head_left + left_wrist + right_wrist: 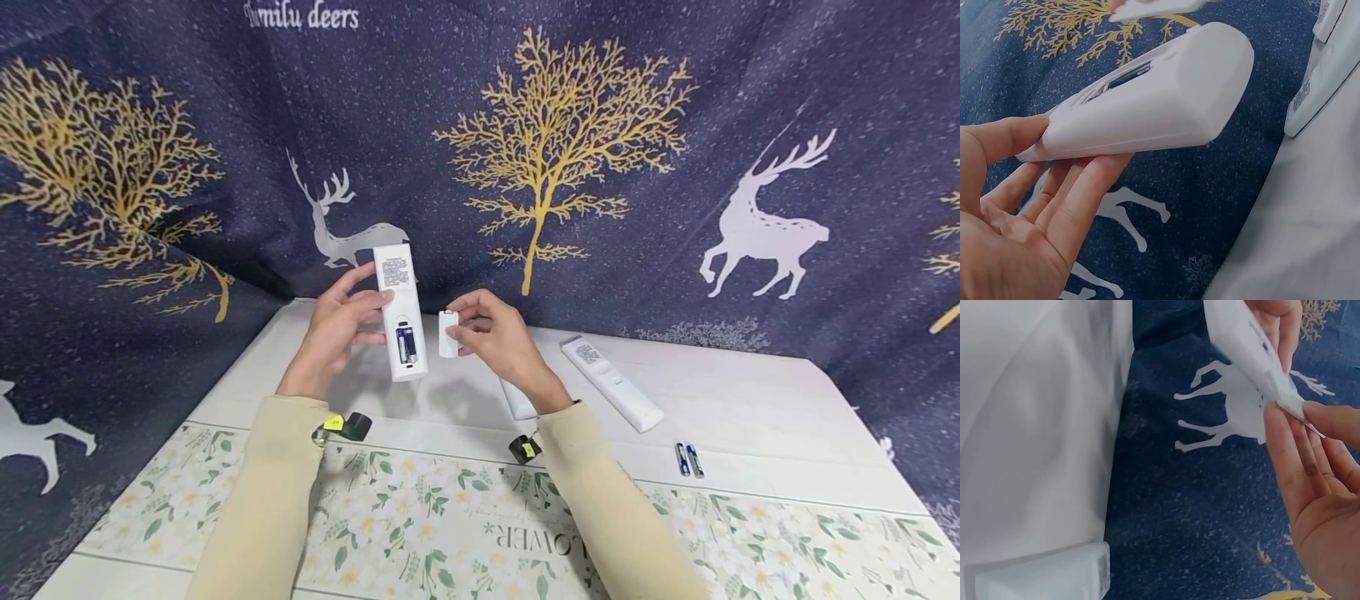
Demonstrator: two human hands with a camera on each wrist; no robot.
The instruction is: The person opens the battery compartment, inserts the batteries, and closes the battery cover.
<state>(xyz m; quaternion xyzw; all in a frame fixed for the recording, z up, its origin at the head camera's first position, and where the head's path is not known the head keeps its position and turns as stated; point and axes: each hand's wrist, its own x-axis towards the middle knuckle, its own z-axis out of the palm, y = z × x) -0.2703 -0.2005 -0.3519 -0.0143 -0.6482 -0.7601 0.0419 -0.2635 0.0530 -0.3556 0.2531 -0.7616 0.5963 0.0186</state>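
Observation:
My left hand (334, 333) grips a white remote control (401, 308) above the table, its back turned toward me. Thumb and fingers clasp it along the sides, as the left wrist view also shows. In its uncovered battery compartment lie two dark blue batteries (406, 344) side by side. To the right, my right hand (495, 337) pinches a small white battery cover (447, 334) between thumb and fingers. The cover is held upright, a short gap away from the remote in the head view.
A second white remote (613, 383) lies at an angle on the white table (757, 400). Another white remote (519, 400) is partly hidden beneath my right hand. Two loose batteries (689, 460) lie at the right. Behind hangs a dark blue cloth (420, 150) with deer and trees.

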